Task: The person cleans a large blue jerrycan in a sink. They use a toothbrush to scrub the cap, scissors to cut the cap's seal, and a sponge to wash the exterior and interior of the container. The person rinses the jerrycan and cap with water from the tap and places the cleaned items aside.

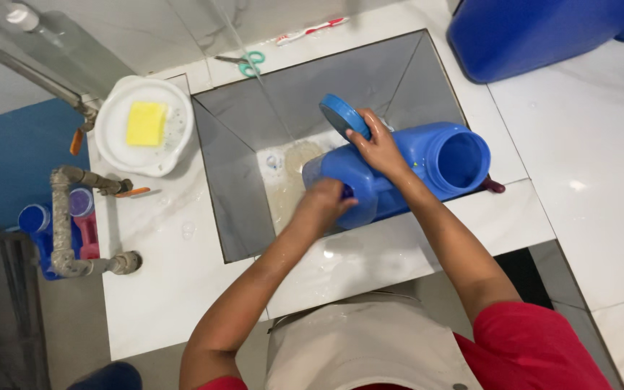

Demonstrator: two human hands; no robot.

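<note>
The left hand point(324, 201) is clenched around the base end of a blue plastic jug point(406, 170), its grip wrapped on the jug's lower corner. The right hand point(378, 146) presses on the jug's upper side, and its fingers pinch a round blue lid point(343, 115) that stands tilted on edge. The jug lies on its side across the front right rim of a grey square sink point(240, 195), open mouth pointing right. A thin stream of water falls into the sink's pale bottom. On the white worktop point(175, 289) left of the sink sits a white bowl point(120, 148) holding a yellow sponge point(146, 123); green-handled scissors point(248, 63) lie behind the sink
</note>
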